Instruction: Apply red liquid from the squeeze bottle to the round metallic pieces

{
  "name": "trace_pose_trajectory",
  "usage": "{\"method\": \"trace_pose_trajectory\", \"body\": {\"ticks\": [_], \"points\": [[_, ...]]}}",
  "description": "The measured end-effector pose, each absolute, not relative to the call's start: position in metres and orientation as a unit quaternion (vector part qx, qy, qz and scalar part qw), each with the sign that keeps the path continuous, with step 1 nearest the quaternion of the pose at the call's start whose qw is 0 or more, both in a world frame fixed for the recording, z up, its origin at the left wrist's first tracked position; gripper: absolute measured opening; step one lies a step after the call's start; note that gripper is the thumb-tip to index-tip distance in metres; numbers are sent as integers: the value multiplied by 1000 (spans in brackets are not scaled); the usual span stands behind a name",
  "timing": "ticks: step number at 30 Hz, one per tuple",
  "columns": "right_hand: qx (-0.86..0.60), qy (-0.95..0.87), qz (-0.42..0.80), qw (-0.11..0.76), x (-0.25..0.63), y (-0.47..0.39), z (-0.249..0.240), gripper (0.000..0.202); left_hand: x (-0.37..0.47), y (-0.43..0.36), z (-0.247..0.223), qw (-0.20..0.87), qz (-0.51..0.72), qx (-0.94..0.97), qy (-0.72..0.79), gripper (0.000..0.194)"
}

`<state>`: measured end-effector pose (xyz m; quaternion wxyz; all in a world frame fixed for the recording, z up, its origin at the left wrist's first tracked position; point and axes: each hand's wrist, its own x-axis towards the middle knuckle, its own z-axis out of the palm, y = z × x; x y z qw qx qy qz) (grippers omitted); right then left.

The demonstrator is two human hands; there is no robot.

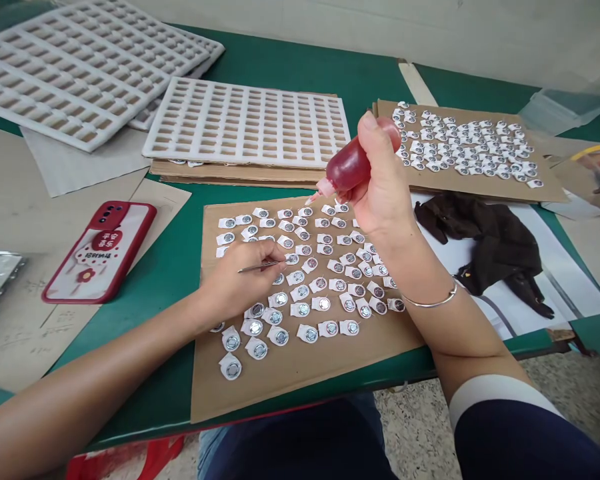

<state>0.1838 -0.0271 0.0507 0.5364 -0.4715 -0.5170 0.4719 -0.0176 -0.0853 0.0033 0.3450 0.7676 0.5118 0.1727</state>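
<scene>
My left hand (245, 270) is closed on thin metal tweezers (260, 266), with their tip at one of the small white pieces with round silver discs (292, 259). My right hand (380, 183) grips a squeeze bottle (350, 163) of red liquid, tilted with its narrow nozzle pointing down and left. That nozzle hangs above the far rows of pieces. Rows of these white pieces lie on a brown cardboard sheet (300, 373) beneath both hands. Some pieces are hidden behind my hands.
White slotted trays (250, 123) stand at the back left. A second cardboard sheet (485, 189) with similar pieces lies at the back right. Dark cloth gloves (500, 233) rest on white paper. A phone in a red case (100, 253) lies left, and a clear plastic box (565, 110) far right.
</scene>
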Motion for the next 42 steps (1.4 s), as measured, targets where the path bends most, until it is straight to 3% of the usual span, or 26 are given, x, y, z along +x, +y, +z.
{"method": "trace_pose_trajectory", "body": {"ticks": [7, 17, 25, 32, 42], "points": [[-473, -511, 457, 553, 179, -29, 54, 42, -16, -87, 3, 336, 172, 775, 507, 13], [-412, -574, 495, 505, 162, -49, 45, 27, -6, -101, 12, 226, 163, 876, 393, 16], [-487, -644, 400, 433, 157, -60, 15, 29, -1, -118, 2, 88, 92, 929, 348, 18], [-497, -695, 281, 437, 153, -59, 4, 25, 4, -129, -14, -88, 79, 948, 295, 19], [-500, -706, 261, 428, 153, -59, 0, 25, 5, -131, -12, -119, 94, 943, 296, 20]]}}
